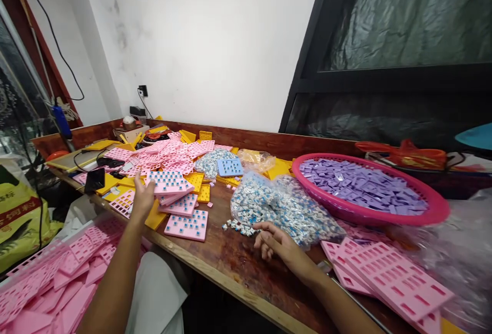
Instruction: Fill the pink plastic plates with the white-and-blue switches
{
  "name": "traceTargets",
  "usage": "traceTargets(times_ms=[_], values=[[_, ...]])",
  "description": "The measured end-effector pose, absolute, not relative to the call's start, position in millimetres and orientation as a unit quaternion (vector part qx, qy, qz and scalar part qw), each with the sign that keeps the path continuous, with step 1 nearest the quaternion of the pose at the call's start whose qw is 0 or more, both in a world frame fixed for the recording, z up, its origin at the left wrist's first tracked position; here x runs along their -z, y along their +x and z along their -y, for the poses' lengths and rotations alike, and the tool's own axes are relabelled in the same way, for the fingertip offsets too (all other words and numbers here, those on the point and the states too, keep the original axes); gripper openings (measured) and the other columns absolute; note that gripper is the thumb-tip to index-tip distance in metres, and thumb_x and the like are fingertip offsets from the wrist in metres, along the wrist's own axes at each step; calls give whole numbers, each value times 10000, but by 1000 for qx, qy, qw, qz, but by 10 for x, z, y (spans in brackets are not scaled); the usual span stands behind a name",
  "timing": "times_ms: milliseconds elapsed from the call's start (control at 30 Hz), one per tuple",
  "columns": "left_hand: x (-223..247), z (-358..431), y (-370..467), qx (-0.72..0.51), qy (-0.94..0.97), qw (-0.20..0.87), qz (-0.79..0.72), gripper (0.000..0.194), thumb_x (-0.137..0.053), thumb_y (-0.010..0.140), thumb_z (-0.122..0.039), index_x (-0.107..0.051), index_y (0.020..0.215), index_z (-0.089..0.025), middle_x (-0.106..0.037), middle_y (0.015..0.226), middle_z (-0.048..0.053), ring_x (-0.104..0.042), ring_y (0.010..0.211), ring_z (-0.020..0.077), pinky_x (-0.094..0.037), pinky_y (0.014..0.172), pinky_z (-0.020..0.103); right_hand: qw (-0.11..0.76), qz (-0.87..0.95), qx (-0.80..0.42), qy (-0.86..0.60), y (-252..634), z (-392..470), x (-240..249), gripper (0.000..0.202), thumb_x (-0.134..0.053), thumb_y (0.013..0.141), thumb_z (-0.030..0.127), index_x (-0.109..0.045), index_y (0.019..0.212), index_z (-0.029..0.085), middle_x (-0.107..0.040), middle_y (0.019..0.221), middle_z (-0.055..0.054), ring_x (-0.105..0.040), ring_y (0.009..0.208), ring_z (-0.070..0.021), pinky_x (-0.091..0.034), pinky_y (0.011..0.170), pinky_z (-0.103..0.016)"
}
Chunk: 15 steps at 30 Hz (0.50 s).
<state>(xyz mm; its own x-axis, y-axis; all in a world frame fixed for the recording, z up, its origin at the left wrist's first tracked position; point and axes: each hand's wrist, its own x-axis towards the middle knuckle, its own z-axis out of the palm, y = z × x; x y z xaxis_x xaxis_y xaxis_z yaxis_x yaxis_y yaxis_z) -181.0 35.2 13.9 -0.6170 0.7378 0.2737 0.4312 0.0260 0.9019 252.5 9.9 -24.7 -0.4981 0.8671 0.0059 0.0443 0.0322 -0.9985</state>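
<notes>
My left hand (143, 196) is at the left edge of a pink board (168, 182) studded with small blue-and-white pieces. Its thumb touches the board's edge, and the fingers stand apart from it. That board tops an uneven stack, above another pink studded board (183, 205) and a lower one (187, 225) near the table edge. Over the table, my right hand (274, 244) has loosely bent, parted fingers, with nothing visible in them. Just beyond its fingertips lie loose blue-and-white pieces (240, 227), spilled beside a clear bag (261, 201) full of them.
A magenta basket (319, 203) of purple tiles stands at the right rear. Pink slotted panels (395, 277) lie at front right. Pink lattice panels (165, 152) and yellow boards (196, 183) crowd the left. A blue studded board (229, 167) lies mid-table. Below left is a bin of pink panels (69, 277).
</notes>
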Motion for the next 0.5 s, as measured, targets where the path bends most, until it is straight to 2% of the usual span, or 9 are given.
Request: traceTargets(times_ms=[33, 100, 233, 300, 367, 433, 500], values=[[-106, -404, -1866, -543, 418, 128, -717, 655, -480, 950, -467, -289, 1519, -206, -650, 1226, 140, -672, 1066, 260, -518, 924, 391, 345, 643, -577, -367, 2516, -82, 257, 516, -611, 902, 622, -547, 1195, 203, -657, 848, -31, -569, 616, -140, -454, 580, -277], [-37, -475, -1930, -516, 428, 130, -731, 636, -529, 916, -494, -423, 1449, -165, -624, 1304, 176, -594, 1226, 322, -444, 1038, 440, 352, 670, -524, -391, 2482, -27, 261, 491, -612, 906, 601, -553, 1201, 213, -654, 870, -34, -594, 683, -167, -483, 627, -300], [76, -535, -1997, -474, 447, 155, -743, 663, -599, 862, -560, -536, 1358, -125, -664, 1228, 187, -603, 1200, 367, -422, 1057, 485, 357, 750, -352, -431, 2214, 10, 153, 393, -601, 925, 547, -612, 1162, 234, -678, 1017, -70, -636, 929, -251, -514, 832, -387], [118, -575, -2012, -467, 450, 163, -744, 674, -620, 855, -566, -538, 1359, -126, -628, 1289, 191, -587, 1227, 360, -419, 1070, 474, 346, 785, -314, -406, 1912, -128, 36, 389, -602, 927, 527, -621, 1186, 237, -680, 1095, -84, -633, 970, -261, -502, 896, -411], [151, -635, -2001, -468, 444, 165, -746, 674, -631, 864, -553, -523, 1375, -127, -531, 1414, 207, -520, 1311, 360, -391, 1108, 470, 349, 794, -338, -364, 1506, -404, -103, 463, -675, 876, 522, -612, 1238, 240, -668, 1172, -91, -617, 1054, -275, -484, 956, -422], [175, -697, -1964, -477, 432, 169, -747, 620, -626, 898, -512, -520, 1377, -133, -464, 1476, 208, -474, 1354, 353, -382, 1123, 487, 390, 743, -415, -351, 1048, -769, -236, 571, -788, 771, 505, -614, 1240, 231, -640, 1261, -94, -561, 1192, -302, -423, 1062, -443], [188, -742, -1913, -491, 422, 178, -741, 511, -616, 941, -448, -541, 1352, -154, -511, 1433, 169, -528, 1293, 317, -445, 1074, 509, 441, 618, -554, -342, 610, -1128, -337, 619, -894, 642, 413, -640, 1168, 212, -624, 1300, -89, -473, 1308, -316, -338, 1144, -436]])
